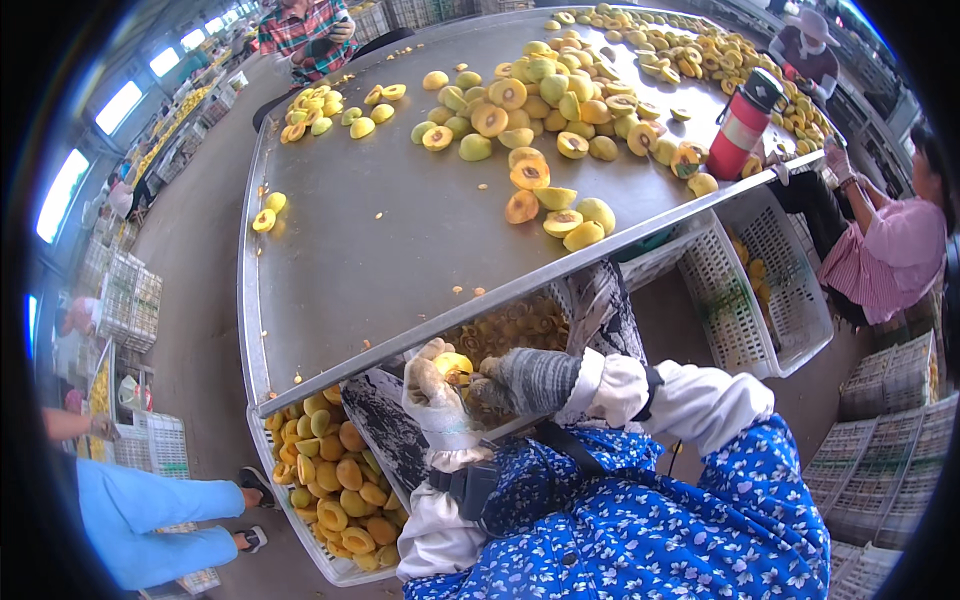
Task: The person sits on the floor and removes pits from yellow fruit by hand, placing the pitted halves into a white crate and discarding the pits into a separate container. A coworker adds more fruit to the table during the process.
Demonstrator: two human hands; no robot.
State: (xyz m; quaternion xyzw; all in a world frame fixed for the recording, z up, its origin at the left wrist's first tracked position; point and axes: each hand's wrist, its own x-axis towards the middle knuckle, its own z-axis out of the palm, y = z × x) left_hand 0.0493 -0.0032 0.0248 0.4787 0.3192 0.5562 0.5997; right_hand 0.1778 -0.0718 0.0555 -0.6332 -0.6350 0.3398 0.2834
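Note:
In front of the metal table's near edge, my left hand (431, 390), in a stained white glove, grips a yellow peach half (454, 365). My right hand (525, 381) wears a grey knitted glove and meets the fruit from the other side. Its fingers are curled at the cut face around something small and dark, perhaps a pitting tool, mostly hidden. Below both hands, between my knees, is a container of peach pieces (517, 326) in shadow. A white plastic crate (337, 574) full of peach halves stands beside my left leg.
Heaped peach halves (555, 97) cover the far part of the metal table (337, 300). A red flask (739, 127) stands at its right edge. White crates (712, 300) sit beneath on the right. A person in pink (892, 247) sits there; another in blue trousers (157, 510) is at left.

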